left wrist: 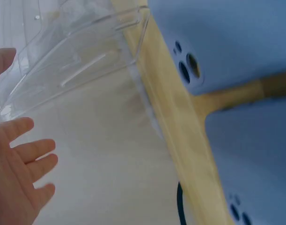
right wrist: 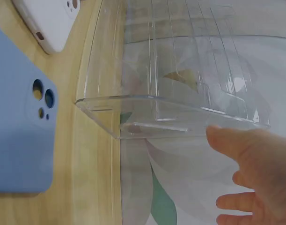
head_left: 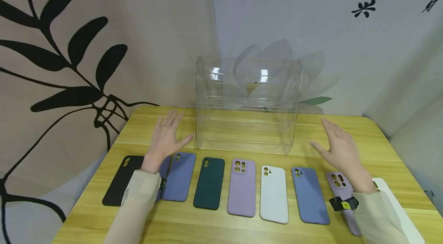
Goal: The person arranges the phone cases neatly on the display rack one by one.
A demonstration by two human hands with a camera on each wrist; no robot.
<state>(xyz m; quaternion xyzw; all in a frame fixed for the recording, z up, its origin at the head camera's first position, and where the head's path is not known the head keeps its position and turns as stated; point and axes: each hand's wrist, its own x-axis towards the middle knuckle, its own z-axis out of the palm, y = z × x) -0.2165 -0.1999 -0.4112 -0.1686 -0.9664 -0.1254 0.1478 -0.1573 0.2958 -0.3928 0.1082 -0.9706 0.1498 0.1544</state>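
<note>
A clear plastic tiered rack [head_left: 242, 150] stands at the back of the table, its shelves see-through. My left hand [head_left: 164, 138] hovers left of it, fingers spread and holding nothing. On the other side, my right hand [head_left: 340, 150] is raised with its thumb apart from the fingers, also holding nothing. Neither hand touches the rack. In front lies a row of phone cases: a black case [head_left: 119, 182], a blue-violet case [head_left: 179, 178], a dark green case [head_left: 209, 184], a lilac case [head_left: 241, 192], a white case [head_left: 274, 198] and a blue case [head_left: 310, 198].
Under my right forearm lies another lilac case [head_left: 337, 190], partly hidden, with a white case [head_left: 398, 201] beside it. My left wrist partly covers another blue-violet case [head_left: 164, 168]. Behind the wooden table [head_left: 238, 232] hangs a printed curtain [head_left: 166, 25].
</note>
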